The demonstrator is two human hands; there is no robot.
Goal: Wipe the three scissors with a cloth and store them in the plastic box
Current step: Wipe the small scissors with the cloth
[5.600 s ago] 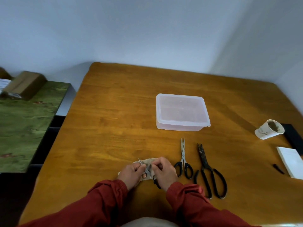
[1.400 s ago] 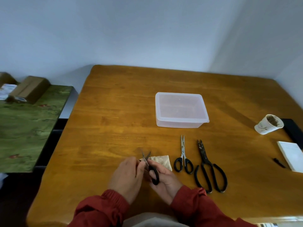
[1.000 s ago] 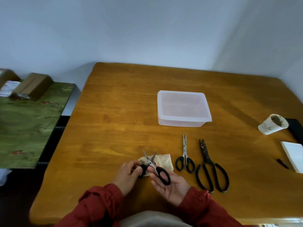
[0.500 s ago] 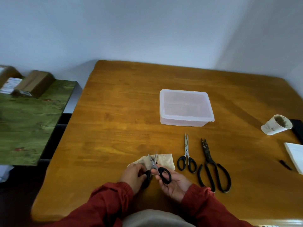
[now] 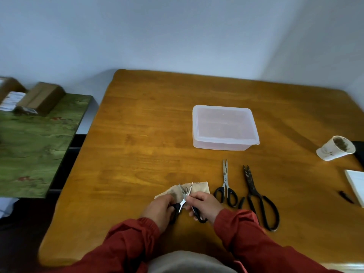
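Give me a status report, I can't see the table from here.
Left hand and right hand each grip a handle of the small scissors, blades open over the cloth. Two more scissors wait. Plastic box lid on.

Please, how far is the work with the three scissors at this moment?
Nothing is stored: the translucent plastic box has its lid on. In hand: left hand and right hand each hold a handle of the small black-handled scissors, blades open over the beige cloth. The medium black-handled scissors and large dark scissors lie waiting.
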